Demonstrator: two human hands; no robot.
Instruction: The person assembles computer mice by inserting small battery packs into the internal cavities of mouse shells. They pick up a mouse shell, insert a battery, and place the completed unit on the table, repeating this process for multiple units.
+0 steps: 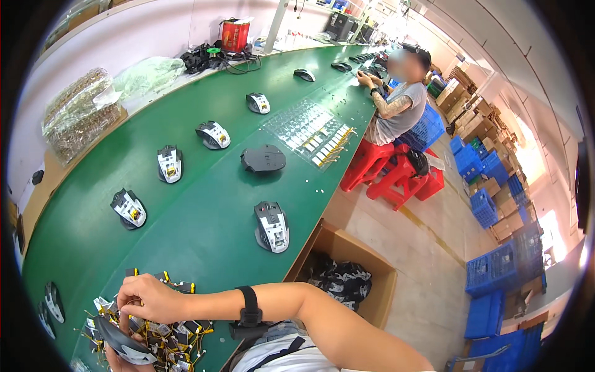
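At the near end of the green bench (204, 204), the left hand (121, 364) is clamped on a dark mouse (126, 344) with a lighter grey end, held above the bench surface. The right hand (149, 299) is just beside this mouse, fingers bent downward; it cannot be told whether the fingertips grip a part or touch the mouse. A black strap (250, 308) encircles the right wrist. Beneath and beside the hands lies a loose pile of wired batteries (180, 338) with yellow tape. Two mice (54, 302) lie near the wall-side edge of the bench, left of the pile. Farther along, a black-and-white mouse (271, 227) with an open compartment lies near the person-side edge. Beyond that edge, on the floor, stands an open carton (385, 282) containing dark items. A spaced row of black-and-white mice (169, 164) extends along the wall-side half, and an all-black mouse (263, 159) lies between this row and the person-side edge. Past it, a clear sheet (279, 124) carries white rectangular pieces and yellow-taped batteries, its corner near the person-side edge. On the ledge along the wall stand a plastic-wrapped bundle (83, 115) and, farther on, a red can (235, 36). Near the far end, a co-worker (403, 105) sits at the person-side edge, beside red stools (367, 162). Blue crates (493, 270) line the floor beyond.
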